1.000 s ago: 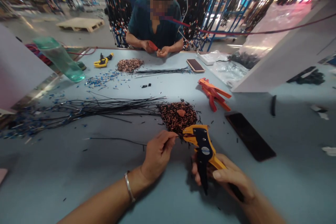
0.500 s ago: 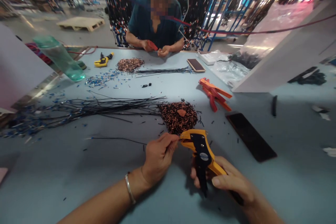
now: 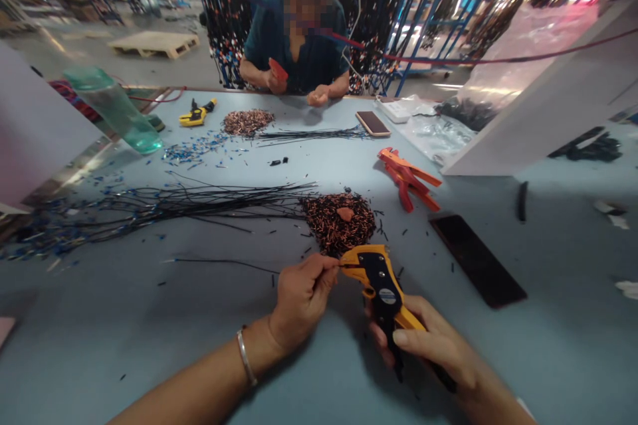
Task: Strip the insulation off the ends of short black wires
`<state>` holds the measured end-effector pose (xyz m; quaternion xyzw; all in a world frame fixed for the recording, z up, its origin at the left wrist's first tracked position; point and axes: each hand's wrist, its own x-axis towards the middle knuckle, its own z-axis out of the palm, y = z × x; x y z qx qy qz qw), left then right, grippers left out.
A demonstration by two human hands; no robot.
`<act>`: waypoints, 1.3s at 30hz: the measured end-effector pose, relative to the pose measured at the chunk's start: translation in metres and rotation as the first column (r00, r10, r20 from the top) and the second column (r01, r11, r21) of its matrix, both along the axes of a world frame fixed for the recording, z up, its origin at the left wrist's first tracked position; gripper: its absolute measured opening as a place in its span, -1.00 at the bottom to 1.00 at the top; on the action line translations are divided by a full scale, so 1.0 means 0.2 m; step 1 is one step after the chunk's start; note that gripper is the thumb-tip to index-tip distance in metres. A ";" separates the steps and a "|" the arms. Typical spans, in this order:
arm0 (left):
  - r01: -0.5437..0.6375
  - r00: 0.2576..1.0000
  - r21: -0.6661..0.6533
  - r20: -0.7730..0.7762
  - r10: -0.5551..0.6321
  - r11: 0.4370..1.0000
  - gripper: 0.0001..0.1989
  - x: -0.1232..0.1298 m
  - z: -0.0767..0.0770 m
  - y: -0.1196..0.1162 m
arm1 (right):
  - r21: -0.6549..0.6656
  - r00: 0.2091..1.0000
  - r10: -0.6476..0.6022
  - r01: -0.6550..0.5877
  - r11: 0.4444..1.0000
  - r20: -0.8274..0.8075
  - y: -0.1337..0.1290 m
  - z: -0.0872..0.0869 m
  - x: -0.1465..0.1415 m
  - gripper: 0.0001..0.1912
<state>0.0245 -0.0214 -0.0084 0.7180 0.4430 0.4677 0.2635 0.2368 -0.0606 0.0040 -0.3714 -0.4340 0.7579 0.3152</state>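
Observation:
Between thumb and fingers, my left hand (image 3: 302,295) pinches a thin black wire (image 3: 224,262), whose tail runs left across the table to a blue-and-silver end. Its other end is at the jaws of yellow-and-black wire strippers (image 3: 383,292); my fingers partly hide that spot. My right hand (image 3: 433,342) is wrapped round the strippers' handles. Just beyond the jaws lies a heap of short black and copper-coloured offcuts (image 3: 339,222). To its left stretches a loose bundle of black wires (image 3: 199,206), many with blue ends.
A phone (image 3: 477,259) and red-orange pliers (image 3: 407,176) lie to the right. Across the table a co-worker (image 3: 299,33) holds a red tool near another offcut heap (image 3: 248,121). Yellow strippers (image 3: 197,113), a green bottle (image 3: 114,109) and a second phone (image 3: 373,123) lie further back.
The strippers have shifted slightly left, and my right hand's grip on the handles has changed a little. My left hand stays put. Across the table, the co-worker's hands have moved apart, raising the red tool.

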 end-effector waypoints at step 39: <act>-0.139 0.976 0.000 -0.171 0.137 0.990 -0.85 -0.03 0.00 0.02 | -0.232 0.952 -0.258 0.217 0.948 -0.165 0.02 0.08 0.11 -0.61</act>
